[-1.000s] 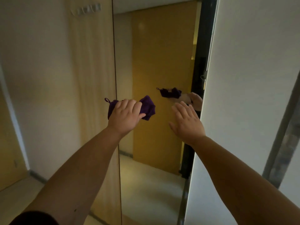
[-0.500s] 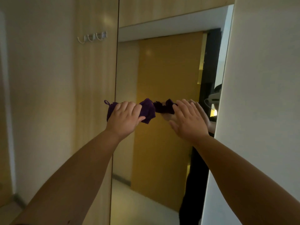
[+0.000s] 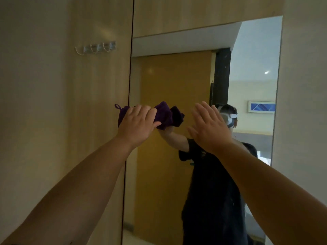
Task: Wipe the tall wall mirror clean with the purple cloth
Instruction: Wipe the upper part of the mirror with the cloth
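The tall wall mirror (image 3: 175, 82) fills the middle of the head view, set between wooden panels. My left hand (image 3: 137, 124) grips the bunched purple cloth (image 3: 163, 114) at the mirror's left edge, with the cloth against the glass or very near it. The cloth's loop sticks out to the left of my knuckles. My right hand (image 3: 209, 128) is raised flat in front of the glass, fingers together, holding nothing. The mirror shows my reflection in a dark shirt with a head-worn camera.
A wooden panel (image 3: 99, 103) with three white wall hooks (image 3: 96, 47) stands left of the mirror. A pale wall panel (image 3: 304, 103) borders the mirror on the right. Another wooden panel (image 3: 194, 13) runs above the mirror. The glass reflects a yellow door.
My view has tilted up and turned right, so more of the mirror's top and my reflection show. Both hands rose along the glass; my right hand has drawn away from the cloth.
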### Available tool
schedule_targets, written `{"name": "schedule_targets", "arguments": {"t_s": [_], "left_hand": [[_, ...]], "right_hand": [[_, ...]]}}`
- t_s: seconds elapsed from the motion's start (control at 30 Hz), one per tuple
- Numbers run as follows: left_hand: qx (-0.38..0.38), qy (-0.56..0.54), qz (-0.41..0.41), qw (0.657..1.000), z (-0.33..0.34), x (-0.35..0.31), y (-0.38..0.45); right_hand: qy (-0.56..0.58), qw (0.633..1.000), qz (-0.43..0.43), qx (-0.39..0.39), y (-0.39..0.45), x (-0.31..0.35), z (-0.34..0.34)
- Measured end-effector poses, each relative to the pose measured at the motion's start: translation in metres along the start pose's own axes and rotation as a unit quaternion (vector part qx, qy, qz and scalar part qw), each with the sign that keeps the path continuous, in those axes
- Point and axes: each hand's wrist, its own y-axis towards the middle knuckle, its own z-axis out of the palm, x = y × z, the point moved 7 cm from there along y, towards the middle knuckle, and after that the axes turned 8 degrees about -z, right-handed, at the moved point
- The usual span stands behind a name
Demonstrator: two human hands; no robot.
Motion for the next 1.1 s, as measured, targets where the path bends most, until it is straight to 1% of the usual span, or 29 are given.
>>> {"name": "schedule_targets", "arguments": {"t_s": [0.3, 0.47, 0.63, 0.77, 0.93, 1.1], "left_hand": [[-0.052, -0.044, 0.007, 0.998, 0.038, 0.021, 0.031], [-0.072, -0.062, -0.016, 0.995, 0.053, 0.026, 0.042], [-0.081, -0.076, -0.018, 0.994, 0.070, 0.025, 0.058], [-0.094, -0.084, -0.025, 0.992, 0.076, 0.029, 0.085], [-0.084, -0.097, -0.050, 0.990, 0.073, 0.049, 0.150], [-0.027, -0.108, -0.106, 0.988, 0.079, 0.091, 0.220]], "right_hand": [[-0.064, 0.997, 0.023, -0.033, 0.060, -0.005, -0.004], [-0.115, 0.991, 0.032, -0.058, 0.089, -0.020, -0.009], [-0.138, 0.987, 0.062, -0.056, 0.099, -0.041, 0.007], [-0.154, 0.984, 0.056, -0.068, 0.099, -0.044, 0.014], [-0.157, 0.983, 0.054, -0.082, 0.098, -0.044, 0.014], [-0.166, 0.980, 0.051, -0.097, 0.097, -0.044, 0.015]]}}
